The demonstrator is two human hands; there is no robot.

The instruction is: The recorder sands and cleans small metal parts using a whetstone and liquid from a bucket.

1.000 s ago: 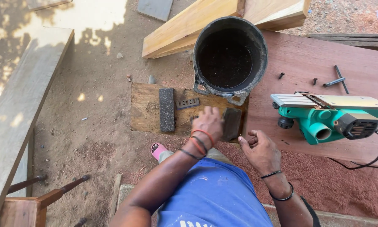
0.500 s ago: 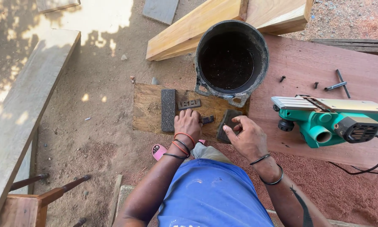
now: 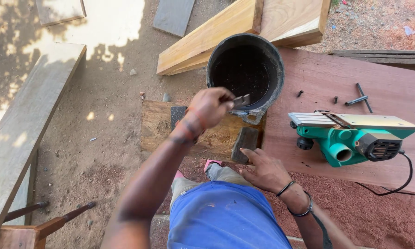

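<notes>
Head view: left hand (image 3: pixel 210 107) grips a flat metal blade (image 3: pixel 240 101) over the black bucket (image 3: pixel 244 69); right hand (image 3: pixel 265 168), open, steadies the dark sharpening stone (image 3: pixel 245 144).

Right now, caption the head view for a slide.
Left hand lifts a blade over a bucket; right hand touches a stone.

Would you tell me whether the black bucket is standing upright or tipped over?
Upright: the black bucket stands with its round mouth facing up, its dark inside visible.

Green electric planer (image 3: pixel 350 140) on reddish board (image 3: pixel 355 87), well right of the fingers. Loose screws (image 3: pixel 355 99) beyond it. Pale timber beams (image 3: pixel 244 27) past the fingertips. Grey plank (image 3: pixel 27 133) far left.
</notes>
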